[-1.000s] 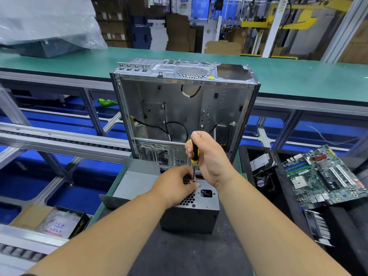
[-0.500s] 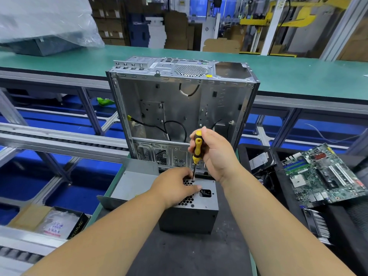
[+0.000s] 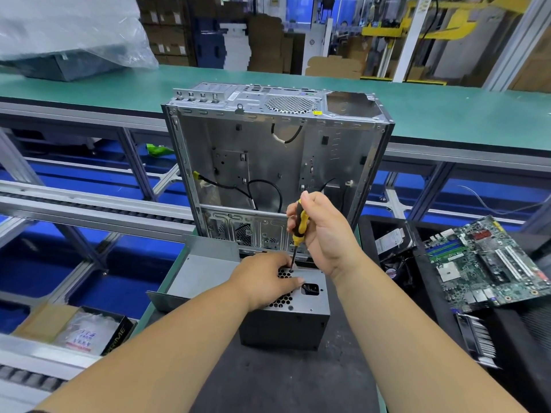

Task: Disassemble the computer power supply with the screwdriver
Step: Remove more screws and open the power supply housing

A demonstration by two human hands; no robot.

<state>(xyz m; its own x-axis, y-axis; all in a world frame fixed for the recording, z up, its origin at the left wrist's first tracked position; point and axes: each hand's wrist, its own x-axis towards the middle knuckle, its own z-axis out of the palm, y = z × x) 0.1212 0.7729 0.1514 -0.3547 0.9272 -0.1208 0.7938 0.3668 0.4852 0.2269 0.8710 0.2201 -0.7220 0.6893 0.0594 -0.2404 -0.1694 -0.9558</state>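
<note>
A grey metal power supply (image 3: 301, 320) stands on the dark mat in front of me, its vented face with the socket hole turned up. My left hand (image 3: 264, 278) lies on top of that face, fingers curled over the honeycomb grille. My right hand (image 3: 323, 234) grips a black and yellow screwdriver (image 3: 299, 225), held nearly upright. Its tip touches the top face near the far edge, right beside my left fingers.
An empty silver computer case (image 3: 277, 162) stands open just behind the power supply. A loose grey metal cover (image 3: 202, 269) lies to the left. A black bin on the right holds a green motherboard (image 3: 489, 263) and other parts. A green conveyor belt (image 3: 447, 114) runs behind.
My right hand has turned around the screwdriver handle, so more of the yellow grip shows. The tip stays on the same spot. My left hand keeps its place on the power supply.
</note>
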